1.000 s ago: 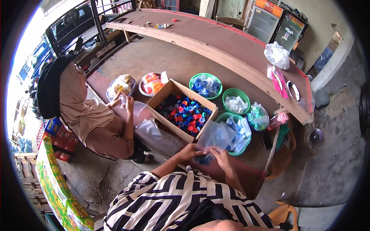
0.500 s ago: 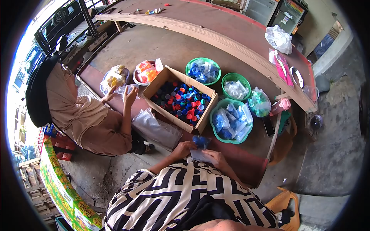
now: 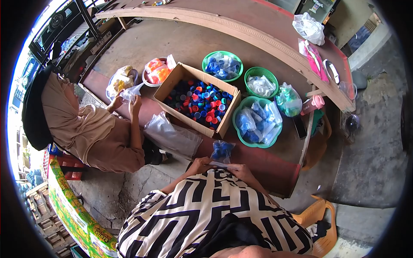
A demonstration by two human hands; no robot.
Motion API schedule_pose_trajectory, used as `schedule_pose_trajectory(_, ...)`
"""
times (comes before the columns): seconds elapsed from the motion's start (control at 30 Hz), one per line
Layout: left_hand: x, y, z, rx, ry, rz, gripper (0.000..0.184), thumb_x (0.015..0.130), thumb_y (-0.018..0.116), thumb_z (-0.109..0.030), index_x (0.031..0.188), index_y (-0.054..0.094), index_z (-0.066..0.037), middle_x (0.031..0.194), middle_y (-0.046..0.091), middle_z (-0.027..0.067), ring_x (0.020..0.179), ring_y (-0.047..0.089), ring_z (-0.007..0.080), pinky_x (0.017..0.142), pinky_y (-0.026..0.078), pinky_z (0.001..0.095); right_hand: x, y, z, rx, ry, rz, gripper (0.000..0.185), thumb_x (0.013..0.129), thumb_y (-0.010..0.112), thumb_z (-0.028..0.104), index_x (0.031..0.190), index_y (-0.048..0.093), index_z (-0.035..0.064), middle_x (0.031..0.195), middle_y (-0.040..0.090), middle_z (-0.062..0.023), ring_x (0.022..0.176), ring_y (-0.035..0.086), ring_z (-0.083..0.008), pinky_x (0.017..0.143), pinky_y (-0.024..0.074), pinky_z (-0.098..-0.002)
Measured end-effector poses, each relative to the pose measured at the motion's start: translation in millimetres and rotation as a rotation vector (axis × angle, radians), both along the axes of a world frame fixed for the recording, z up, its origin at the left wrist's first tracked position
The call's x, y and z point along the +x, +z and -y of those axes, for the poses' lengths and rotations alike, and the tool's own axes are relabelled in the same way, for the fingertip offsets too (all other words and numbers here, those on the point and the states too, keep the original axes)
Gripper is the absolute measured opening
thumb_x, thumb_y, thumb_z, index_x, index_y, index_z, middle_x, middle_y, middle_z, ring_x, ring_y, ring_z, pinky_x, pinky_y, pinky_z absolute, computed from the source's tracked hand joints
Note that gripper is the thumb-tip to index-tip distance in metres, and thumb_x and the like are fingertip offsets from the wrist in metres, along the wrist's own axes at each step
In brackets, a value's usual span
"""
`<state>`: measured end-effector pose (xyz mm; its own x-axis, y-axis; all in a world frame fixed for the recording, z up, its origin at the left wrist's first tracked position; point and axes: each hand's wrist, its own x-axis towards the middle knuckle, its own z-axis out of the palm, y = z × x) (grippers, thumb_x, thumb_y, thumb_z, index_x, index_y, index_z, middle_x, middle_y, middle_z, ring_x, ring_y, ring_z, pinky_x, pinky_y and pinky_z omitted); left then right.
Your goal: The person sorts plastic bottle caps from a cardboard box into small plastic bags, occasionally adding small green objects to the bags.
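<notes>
Close to my body, my left hand (image 3: pixel 200 165) and my right hand (image 3: pixel 239 170) pinch the open end of a clear plastic bag (image 3: pixel 222 150). Blue caps fill the bag's far end, which rests at the red table edge. Just beyond stands a cardboard box (image 3: pixel 185 118) of blue, red and dark bottle caps. To its right is a green basket (image 3: pixel 244 141) of bags with blue caps. A stack of empty clear bags (image 3: pixel 172 136) lies left of my hands.
A co-worker (image 3: pixel 86 124) sits at the left, holding a clear bag. Bowls with bagged yellow and orange caps stand beyond. Two more green baskets (image 3: pixel 275 78) and a bag of green caps (image 3: pixel 289 101) are behind. A wooden beam (image 3: pixel 241 30) crosses the far side.
My hands have drawn the bag back from the green basket towards my body. Its loose upper part is now gathered between my fingers. The co-worker's bag has been raised slightly.
</notes>
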<state>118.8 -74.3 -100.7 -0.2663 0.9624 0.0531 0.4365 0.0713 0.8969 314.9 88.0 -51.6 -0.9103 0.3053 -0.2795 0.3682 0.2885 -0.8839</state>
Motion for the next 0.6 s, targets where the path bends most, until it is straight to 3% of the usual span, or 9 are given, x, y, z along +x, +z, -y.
schedule_pose_trajectory(0.07,4.3,18.8,-0.7,-0.055,0.071,0.144,0.027,0.077,0.072,-0.007,0.103,0.068,-0.005,0.09,0.07,0.014,0.079,0.069,0.0294,0.07,0.055,0.0352,2.0,-6.9,2.9,0.062,-0.055,-0.106,0.026,0.091,0.059,0.015,0.111,0.064,-0.0004,0.098,0.069,-0.0178,0.087,0.068,-0.0216,0.076,0.051,-0.0309)
schedule_pose_trajectory(0.2,6.1,11.5,1.7,-0.078,0.138,0.128,0.023,0.08,0.073,-0.015,0.1,0.068,-0.004,0.083,0.069,0.016,0.076,0.069,0.0301,0.067,0.054,0.0365,2.5,6.5,5.3,0.034,-0.089,-0.132,0.025,0.09,0.061,0.017,0.109,0.065,-0.0003,0.098,0.069,-0.0181,0.087,0.068,-0.0217,0.074,0.0507,-0.0324)
schedule_pose_trajectory(0.3,7.0,14.1,3.8,-0.209,0.129,0.008,0.024,0.083,0.073,-0.022,0.095,0.067,-0.003,0.078,0.068,0.0172,0.073,0.069,0.0305,0.064,0.052,0.0372,7.2,2.3,5.0,0.052,-0.108,-0.007,0.03,0.09,0.062,0.023,0.107,0.065,-0.0017,0.095,0.069,-0.0194,0.085,0.068,-0.0252,0.074,0.0508,-0.0343)
schedule_pose_trajectory(0.37,11.4,10.4,5.4,-0.028,0.204,0.01,0.027,0.084,0.071,-0.027,0.09,0.066,-0.002,0.074,0.067,0.0175,0.071,0.068,0.0311,0.061,0.051,0.0367,9.0,-4.9,3.8,0.19,-0.066,0.151,0.034,0.09,0.062,0.028,0.103,0.065,-0.0027,0.092,0.068,-0.0207,0.084,0.068,-0.0293,0.073,0.0505,-0.036)
schedule_pose_trajectory(0.4,10.6,10.8,6.1,-0.029,0.201,0.011,0.027,0.084,0.071,-0.027,0.09,0.066,-0.002,0.074,0.067,0.0175,0.071,0.068,0.0311,0.061,0.051,0.0367,9.5,-7.2,5.0,0.189,-0.068,0.152,0.034,0.09,0.062,0.028,0.103,0.065,-0.0027,0.092,0.068,-0.0207,0.084,0.068,-0.0293,0.073,0.0505,-0.036)
schedule_pose_trajectory(0.47,7.9,11.5,7.4,-0.304,0.15,0.023,0.03,0.085,0.07,-0.031,0.087,0.065,-0.001,0.072,0.066,0.0179,0.07,0.068,0.0321,0.059,0.05,0.0373,10.5,-11.7,7.6,0.092,-0.127,0.077,0.034,0.091,0.06,0.03,0.1,0.065,-0.0022,0.089,0.068,-0.0212,0.082,0.068,-0.0316,0.071,0.0502,-0.0369)
schedule_pose_trajectory(0.6,13.5,6.8,14.2,-0.263,0.191,0.074,0.031,0.085,0.069,-0.03,0.079,0.064,0.0,0.073,0.066,0.0183,0.07,0.068,0.0324,0.06,0.05,0.0372,11.7,-21.1,12.5,0.027,-0.204,-0.002,0.034,0.091,0.059,0.031,0.095,0.066,-0.0021,0.089,0.068,-0.0209,0.081,0.068,-0.0314,0.07,0.0502,-0.0371)
